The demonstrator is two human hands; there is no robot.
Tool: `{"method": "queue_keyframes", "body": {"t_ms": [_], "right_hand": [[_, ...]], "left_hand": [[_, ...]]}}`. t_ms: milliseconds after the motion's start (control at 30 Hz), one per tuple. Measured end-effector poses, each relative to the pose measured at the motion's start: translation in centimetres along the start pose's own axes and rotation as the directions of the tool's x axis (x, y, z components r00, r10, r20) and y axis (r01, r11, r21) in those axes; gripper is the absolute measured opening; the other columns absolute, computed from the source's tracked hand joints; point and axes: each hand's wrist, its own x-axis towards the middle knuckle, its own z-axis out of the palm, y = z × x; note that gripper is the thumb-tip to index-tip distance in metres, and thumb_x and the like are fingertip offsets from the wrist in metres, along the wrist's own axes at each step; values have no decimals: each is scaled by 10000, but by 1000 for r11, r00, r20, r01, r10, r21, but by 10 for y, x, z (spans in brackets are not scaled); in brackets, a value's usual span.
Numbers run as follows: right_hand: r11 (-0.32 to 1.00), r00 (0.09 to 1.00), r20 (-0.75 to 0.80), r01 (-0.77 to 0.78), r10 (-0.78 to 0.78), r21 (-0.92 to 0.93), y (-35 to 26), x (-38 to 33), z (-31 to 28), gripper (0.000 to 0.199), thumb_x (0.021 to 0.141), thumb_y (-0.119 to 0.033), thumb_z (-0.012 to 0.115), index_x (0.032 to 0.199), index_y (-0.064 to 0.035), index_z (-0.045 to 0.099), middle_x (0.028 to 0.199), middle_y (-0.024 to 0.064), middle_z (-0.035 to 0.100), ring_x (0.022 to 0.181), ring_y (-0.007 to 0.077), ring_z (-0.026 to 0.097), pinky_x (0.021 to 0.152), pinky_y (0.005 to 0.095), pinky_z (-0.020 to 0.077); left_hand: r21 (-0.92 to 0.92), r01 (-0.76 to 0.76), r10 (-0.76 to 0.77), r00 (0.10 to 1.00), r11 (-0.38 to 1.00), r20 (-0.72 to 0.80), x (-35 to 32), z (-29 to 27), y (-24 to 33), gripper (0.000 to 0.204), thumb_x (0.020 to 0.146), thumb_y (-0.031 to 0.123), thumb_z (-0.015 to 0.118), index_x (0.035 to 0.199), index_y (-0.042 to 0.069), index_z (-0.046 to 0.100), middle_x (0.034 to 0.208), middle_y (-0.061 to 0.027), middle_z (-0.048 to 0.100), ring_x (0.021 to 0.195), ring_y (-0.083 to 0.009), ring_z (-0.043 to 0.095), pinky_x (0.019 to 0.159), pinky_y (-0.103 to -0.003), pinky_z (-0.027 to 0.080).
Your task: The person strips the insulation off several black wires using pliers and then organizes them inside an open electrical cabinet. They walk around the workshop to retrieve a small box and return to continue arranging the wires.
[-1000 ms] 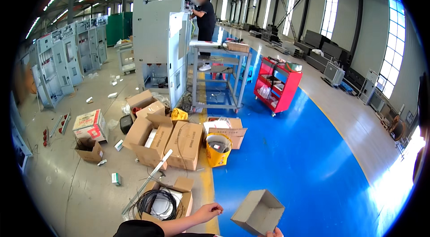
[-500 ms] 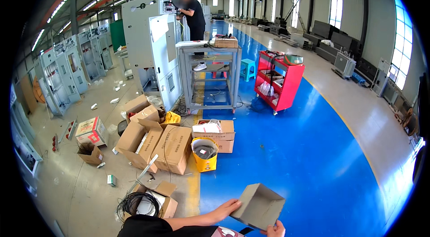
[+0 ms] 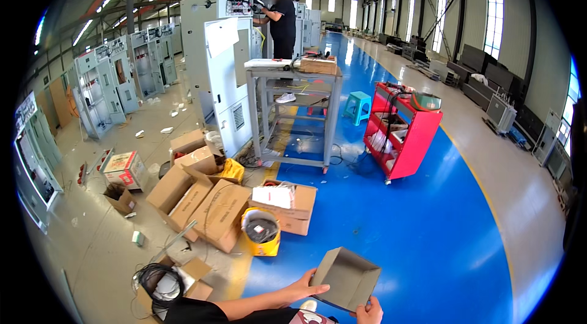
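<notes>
Since the earlier frame, open cardboard box raised slightly and tilted, opening facing up and left, held low in view above the blue floor. Left hand stretched forward from a dark sleeve, fingers clasping the box's left wall. Right hand at the bottom edge, fingers curled against the box's lower right corner, thumb up along it. Just beyond, a yellow bucket and scattered brown cartons. Farther off, a red cart and a person standing on a grey metal platform.
</notes>
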Motion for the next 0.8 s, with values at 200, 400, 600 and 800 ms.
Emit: {"method": "queue_keyframes", "body": {"t_ms": [200,400,600,800], "right_hand": [[983,979,-118,156,-167,-98,-5,161,-79,245,836,12,536,1075,66,549,656,112,644,564,122,602,546,306,508],[979,957,-280,128,-79,160,10,292,-146,274,837,23,524,1107,63,548,709,121,664,619,94,595,538,273,458],[981,979,-138,167,-152,102,9,453,-259,279,846,21,521,1120,71,542,784,143,686,676,96,612,591,255,475],[976,978,-1,210,-211,-57,-53,605,-385,273,857,14,532,1123,74,551,843,143,692,723,117,637,633,259,502]], "left_hand": [[36,-6,3,996,999,86,142,40,92,1019,820,439,715,1497,33,70,1427,-231,340,1325,-299,359,1092,-380,300],[119,-48,32,991,992,131,305,87,141,997,821,375,716,1500,38,69,1451,-234,303,1352,-323,317,1113,-402,263],[-71,-22,25,999,997,48,465,155,176,934,848,281,686,1501,36,64,1459,-214,292,1357,-302,309,1106,-408,278],[-177,-167,158,985,970,-66,610,224,225,908,851,209,689,1491,30,71,1373,-217,379,1231,-285,445,993,-390,413]]}}
